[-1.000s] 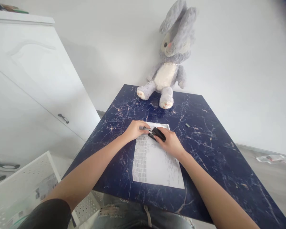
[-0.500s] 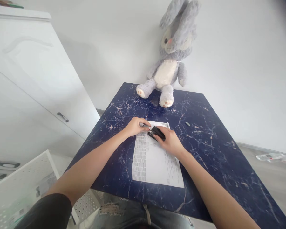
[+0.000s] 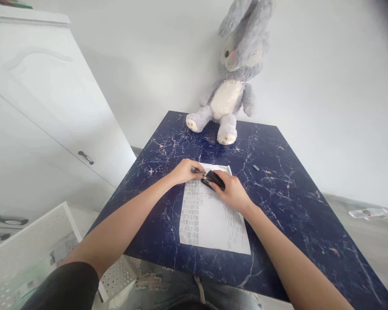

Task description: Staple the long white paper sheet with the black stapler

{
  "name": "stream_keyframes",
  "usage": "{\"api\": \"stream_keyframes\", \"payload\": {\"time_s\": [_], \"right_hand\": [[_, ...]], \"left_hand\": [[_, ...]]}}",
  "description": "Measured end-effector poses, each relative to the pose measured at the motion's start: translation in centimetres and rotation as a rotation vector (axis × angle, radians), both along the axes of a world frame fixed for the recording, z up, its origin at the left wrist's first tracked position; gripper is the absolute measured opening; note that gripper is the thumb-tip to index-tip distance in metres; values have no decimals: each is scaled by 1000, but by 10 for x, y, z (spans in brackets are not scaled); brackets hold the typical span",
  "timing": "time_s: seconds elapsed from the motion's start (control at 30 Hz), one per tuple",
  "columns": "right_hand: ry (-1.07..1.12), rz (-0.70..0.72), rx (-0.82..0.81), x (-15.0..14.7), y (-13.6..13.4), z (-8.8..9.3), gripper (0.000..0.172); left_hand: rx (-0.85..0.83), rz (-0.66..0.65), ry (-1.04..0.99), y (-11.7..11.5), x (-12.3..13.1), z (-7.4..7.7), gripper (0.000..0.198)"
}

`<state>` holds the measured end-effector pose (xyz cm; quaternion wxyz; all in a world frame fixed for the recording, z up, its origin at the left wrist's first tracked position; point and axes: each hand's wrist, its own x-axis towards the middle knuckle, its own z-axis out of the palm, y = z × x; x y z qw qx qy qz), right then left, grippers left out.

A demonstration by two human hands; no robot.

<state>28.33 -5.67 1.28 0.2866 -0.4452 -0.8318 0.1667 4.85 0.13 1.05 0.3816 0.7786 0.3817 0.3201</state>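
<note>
A printed sheet of paper (image 3: 213, 219) lies on the dark blue marbled table (image 3: 287, 202). At the sheet's far end my right hand (image 3: 234, 191) is closed over a black stapler (image 3: 215, 178). My left hand (image 3: 184, 171) pinches the thin metal part sticking out of the stapler's left end, fingers pressed together. Both hands rest over the sheet's top edge.
A grey plush rabbit (image 3: 231, 82) sits at the table's far edge against the white wall. A small dark piece (image 3: 255, 168) lies on the table right of the sheet. A white cabinet (image 3: 42, 112) stands at the left, a white perforated basket (image 3: 32, 254) below it.
The hands and stapler stay in the same place on the sheet. Only the view has shifted slightly.
</note>
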Motion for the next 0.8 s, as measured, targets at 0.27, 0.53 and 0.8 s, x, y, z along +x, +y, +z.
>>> {"api": "stream_keyframes", "payload": {"time_s": [0.27, 0.53, 0.8], "right_hand": [[1, -9, -11, 0, 0, 0, 26], [-2, -4, -11, 0, 0, 1, 25], [-8, -2, -17, 1, 0, 0, 27]], "left_hand": [[-36, -31, 45, -1, 0, 1, 17], [40, -30, 2, -4, -1, 1, 16], [37, -35, -8, -4, 0, 1, 16]]}}
